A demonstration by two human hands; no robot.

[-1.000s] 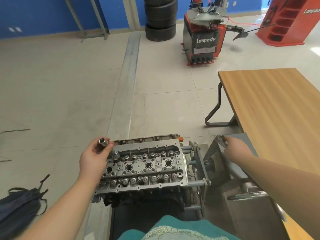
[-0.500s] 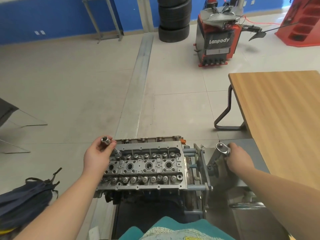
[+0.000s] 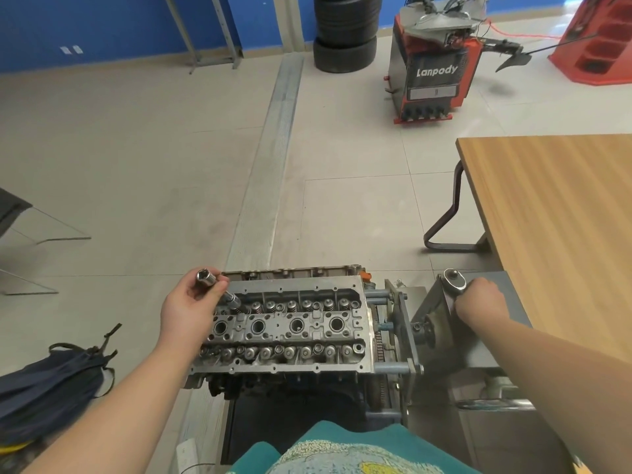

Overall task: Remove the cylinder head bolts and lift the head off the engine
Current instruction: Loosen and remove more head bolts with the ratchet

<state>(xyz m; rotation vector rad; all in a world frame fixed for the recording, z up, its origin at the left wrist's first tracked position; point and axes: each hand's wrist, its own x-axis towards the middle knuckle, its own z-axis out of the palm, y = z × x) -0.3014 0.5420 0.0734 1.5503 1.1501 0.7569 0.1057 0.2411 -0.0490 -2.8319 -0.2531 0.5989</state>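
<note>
Head view, contents by size. Floor (image 3: 136, 165): pale tile, wide and open beyond and to the left of the engine; a metal channel runs away from it. Bench (image 3: 554, 213): wood top, right of the stand, its near-left corner close to the right forearm. Tyre changer (image 3: 434, 70) and stacked tyres (image 3: 345, 29): far side of the room, well apart. Engine stand (image 3: 455, 340): grey steel, clamped to the engine's right end. Cylinder head (image 3: 290, 326): still seated on the block, valve springs and four plug wells exposed, directly below the viewer. Judged heavy, stiff cast metal with sharp machined edges, likely oily; best taken hold of at both short ends, lifted straight up. Room for that looks better on the left than on the crowded stand side. Backpack (image 3: 51, 381): on the floor lower left, in the way of a step back. Left hand (image 3: 191, 309): grip clenched round a socket extension (image 3: 219, 287) standing in the head's far-left corner. Right hand (image 3: 478, 299): grasping a ratchet (image 3: 455, 279) on top of the stand.
</note>
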